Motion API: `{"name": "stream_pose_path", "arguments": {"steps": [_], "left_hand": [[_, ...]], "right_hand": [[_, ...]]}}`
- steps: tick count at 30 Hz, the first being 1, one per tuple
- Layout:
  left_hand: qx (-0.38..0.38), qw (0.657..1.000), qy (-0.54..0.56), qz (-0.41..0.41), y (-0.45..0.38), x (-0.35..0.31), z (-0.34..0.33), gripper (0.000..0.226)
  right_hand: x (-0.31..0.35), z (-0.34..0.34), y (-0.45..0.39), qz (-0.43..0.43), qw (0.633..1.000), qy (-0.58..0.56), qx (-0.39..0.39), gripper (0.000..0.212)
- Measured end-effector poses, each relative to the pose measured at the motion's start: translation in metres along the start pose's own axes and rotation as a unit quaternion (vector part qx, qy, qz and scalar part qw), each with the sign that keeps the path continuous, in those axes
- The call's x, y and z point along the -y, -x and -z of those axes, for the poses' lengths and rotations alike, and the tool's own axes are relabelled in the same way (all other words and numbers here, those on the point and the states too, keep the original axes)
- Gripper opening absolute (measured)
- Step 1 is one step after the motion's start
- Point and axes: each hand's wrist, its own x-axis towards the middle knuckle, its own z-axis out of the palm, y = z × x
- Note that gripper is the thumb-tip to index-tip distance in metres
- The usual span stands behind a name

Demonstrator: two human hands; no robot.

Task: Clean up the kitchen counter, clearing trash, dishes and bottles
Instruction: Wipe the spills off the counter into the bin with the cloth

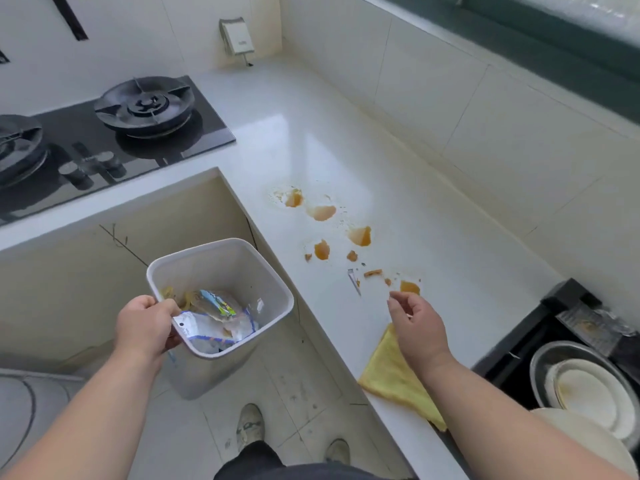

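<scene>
Orange spills (pixel 360 236) near yellow cloth (pixel 394 375)

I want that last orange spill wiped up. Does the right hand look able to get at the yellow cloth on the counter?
Probably yes: the right hand hovers open just over the yellow cloth, with nothing between them.

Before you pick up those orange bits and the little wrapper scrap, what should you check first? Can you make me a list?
1. Left hand grips the white bin rim: ok.
2. Bin held beside the counter edge: ok.
3. Room left in the bin above the wrappers: ok.
4. Right hand holds nothing, near the orange bits: ok.
5. Yellow cloth within reach for the stains: ok.
6. Bits dry or sticky: cannot tell.
</scene>
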Motion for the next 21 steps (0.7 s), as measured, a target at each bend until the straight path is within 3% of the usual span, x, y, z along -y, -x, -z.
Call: {"name": "stream_pose_path", "arguments": {"steps": [4,9,11,13,21], "left_hand": [[-0.003,1.0,-0.009,-0.004,0.019,0.011,-0.007,0.022],[0.003,1.0,-0.018,0.0,0.033,0.017,-0.017,0.023],[0.001,1.0,-0.02,0.003,0.036,0.018,-0.018,0.022],[-0.001,1.0,-0.026,0.005,0.04,0.02,-0.017,0.023],[-0.003,0.999,-0.047,0.0,0.048,0.022,-0.019,0.025]], "right_hand": [[-0.034,0.013,0.008,0.116,0.971,0.207,0.04,0.042],[-0.085,0.024,0.027,0.301,0.863,0.386,0.12,0.061],[-0.104,0.023,0.036,0.343,0.808,0.455,0.152,0.062],[-0.117,0.022,0.038,0.358,0.777,0.498,0.143,0.065],[-0.113,0.014,0.017,0.278,0.804,0.508,0.134,0.069]]}}
